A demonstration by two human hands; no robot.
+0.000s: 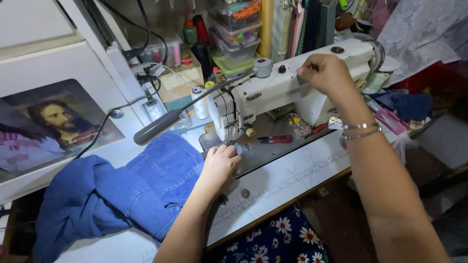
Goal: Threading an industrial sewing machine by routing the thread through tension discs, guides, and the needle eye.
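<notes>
Blue denim [122,195] lies bunched over the left part of a white sewing table [287,180], its edge reaching up beside the needle end of a white sewing machine [287,87]. We see our left hand [220,165] resting on that edge of the cloth, fingers curled and pinching at something small just under the needle; what it grips we cannot tell. Our right hand [325,73] is raised to the machine's upper arm, fingertips closed against its face, with thin bracelets [360,130] at the wrist. Red-handled thread snips [274,139] lie on the machine bed between the two hands. A grey lamp head [157,126] hangs over the table to the left of the machine.
</notes>
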